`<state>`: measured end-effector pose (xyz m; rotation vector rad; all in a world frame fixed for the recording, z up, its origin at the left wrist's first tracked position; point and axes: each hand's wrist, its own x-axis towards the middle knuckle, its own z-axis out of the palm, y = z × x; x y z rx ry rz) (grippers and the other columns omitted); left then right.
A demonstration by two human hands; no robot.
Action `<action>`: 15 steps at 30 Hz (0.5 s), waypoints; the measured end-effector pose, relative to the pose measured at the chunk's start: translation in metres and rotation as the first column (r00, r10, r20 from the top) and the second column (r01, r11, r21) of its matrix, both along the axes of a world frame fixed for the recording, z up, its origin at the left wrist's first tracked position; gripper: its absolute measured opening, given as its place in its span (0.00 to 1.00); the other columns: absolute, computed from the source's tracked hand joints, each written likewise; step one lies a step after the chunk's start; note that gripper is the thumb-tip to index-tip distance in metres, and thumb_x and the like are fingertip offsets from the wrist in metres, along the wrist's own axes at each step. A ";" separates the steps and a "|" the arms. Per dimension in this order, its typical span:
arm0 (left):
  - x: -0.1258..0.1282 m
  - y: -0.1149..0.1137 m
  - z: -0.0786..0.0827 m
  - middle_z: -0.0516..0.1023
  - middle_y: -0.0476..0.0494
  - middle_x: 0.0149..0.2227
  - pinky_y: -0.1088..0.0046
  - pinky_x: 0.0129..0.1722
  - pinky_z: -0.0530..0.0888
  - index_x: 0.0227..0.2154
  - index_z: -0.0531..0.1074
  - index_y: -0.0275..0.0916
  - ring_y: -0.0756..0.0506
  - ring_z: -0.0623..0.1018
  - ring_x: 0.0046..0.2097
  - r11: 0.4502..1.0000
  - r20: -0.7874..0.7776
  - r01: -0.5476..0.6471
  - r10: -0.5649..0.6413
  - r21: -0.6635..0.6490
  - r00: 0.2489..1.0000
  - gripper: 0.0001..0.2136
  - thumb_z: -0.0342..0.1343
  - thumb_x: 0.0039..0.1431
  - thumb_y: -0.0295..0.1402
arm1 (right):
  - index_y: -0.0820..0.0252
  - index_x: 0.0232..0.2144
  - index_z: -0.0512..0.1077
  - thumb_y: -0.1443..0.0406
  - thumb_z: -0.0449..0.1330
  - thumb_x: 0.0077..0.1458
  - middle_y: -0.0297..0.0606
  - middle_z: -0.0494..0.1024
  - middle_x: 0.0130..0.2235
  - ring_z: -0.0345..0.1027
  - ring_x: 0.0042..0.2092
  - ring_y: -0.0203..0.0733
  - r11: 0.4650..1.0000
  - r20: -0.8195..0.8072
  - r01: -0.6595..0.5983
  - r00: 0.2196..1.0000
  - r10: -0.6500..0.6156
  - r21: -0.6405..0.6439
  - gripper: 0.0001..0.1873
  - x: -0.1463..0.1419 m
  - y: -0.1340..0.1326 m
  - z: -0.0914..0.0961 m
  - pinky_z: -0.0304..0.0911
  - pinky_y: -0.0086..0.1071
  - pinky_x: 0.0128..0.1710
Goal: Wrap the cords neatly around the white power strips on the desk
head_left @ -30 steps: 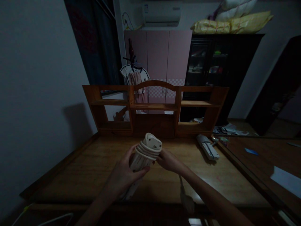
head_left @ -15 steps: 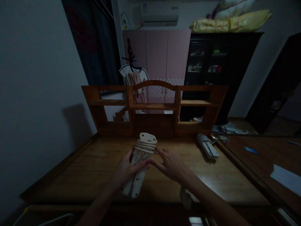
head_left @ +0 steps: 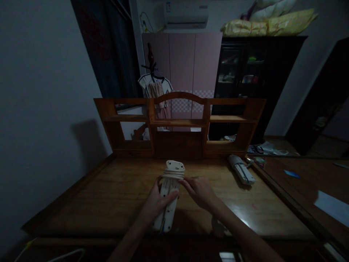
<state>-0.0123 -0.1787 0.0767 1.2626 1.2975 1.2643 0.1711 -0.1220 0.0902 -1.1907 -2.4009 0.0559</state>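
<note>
White strip: it is a long white power strip (head_left: 169, 211), up in front of the middle of the wooden shelf (head_left: 177, 123). Its top end points at the shelf, and its low end leans a bit to the left.
Cord: a white cord (head_left: 173, 174) goes round and round the end of the strip nearest the shelf.
Left hand: the left hand (head_left: 158, 202) is wrapped around the strip, with the thumb lying across the front.
Right hand: the right hand (head_left: 201, 189) pinches the cord with thumb and finger, at the right side of the loops. Its other fingers are curled in.
Arms: both arms come in from the side away from the shelf, one on each side of the strip.
Desk: the shiny wooden desk (head_left: 109, 196) spreads out in front of the shelf.
Pale thing: a pale round thing (head_left: 218, 227) is beside the right arm, far in front of the shelf, too blurry to name.
Other strip: a second strip (head_left: 244, 174) with gray cord round it lies in front of the shelf's right end, well apart from the hands.
Behind: the shelf blocks part of a pink wardrobe (head_left: 182, 60). Clothes (head_left: 156, 85) hang behind its left side.
</note>
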 end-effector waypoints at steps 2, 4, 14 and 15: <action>0.004 0.010 -0.004 0.78 0.38 0.40 0.66 0.33 0.77 0.53 0.52 0.39 0.40 0.81 0.35 1.000 0.057 -0.012 0.010 0.024 0.998 0.35 0.64 0.47 0.41 | 0.55 0.30 0.77 0.47 0.35 0.64 0.40 0.81 0.30 0.75 0.32 0.41 0.999 0.036 0.036 0.999 -0.036 0.008 0.35 0.000 0.009 0.001 0.50 0.30 0.28; 0.007 0.024 -0.007 0.78 0.39 0.39 0.67 0.31 0.77 0.53 0.52 0.40 0.40 0.81 0.34 0.999 0.094 0.002 -0.007 0.051 0.996 0.34 0.64 0.47 0.42 | 0.56 0.30 0.77 0.47 0.34 0.64 0.42 0.81 0.31 0.75 0.32 0.42 0.997 0.086 0.072 0.993 -0.075 0.027 0.37 0.000 0.020 0.004 0.50 0.30 0.27; 0.000 0.125 -0.028 0.79 0.41 0.40 0.70 0.37 0.74 0.45 0.67 0.38 0.43 0.79 0.39 0.975 0.046 -0.059 0.051 0.213 0.998 0.27 0.67 0.41 0.40 | 0.55 0.35 0.75 0.44 0.35 0.62 0.41 0.80 0.34 0.74 0.38 0.42 0.989 0.170 0.145 0.976 -0.139 -0.028 0.34 0.007 0.097 -0.001 0.54 0.27 0.31; -0.001 0.133 -0.032 0.78 0.41 0.40 0.71 0.38 0.73 0.43 0.69 0.38 0.43 0.78 0.39 0.974 0.048 -0.067 0.058 0.215 0.997 0.25 0.67 0.41 0.40 | 0.55 0.36 0.74 0.44 0.36 0.62 0.40 0.80 0.34 0.74 0.39 0.41 0.986 0.162 0.163 0.974 -0.156 -0.036 0.33 0.009 0.102 -0.007 0.54 0.27 0.31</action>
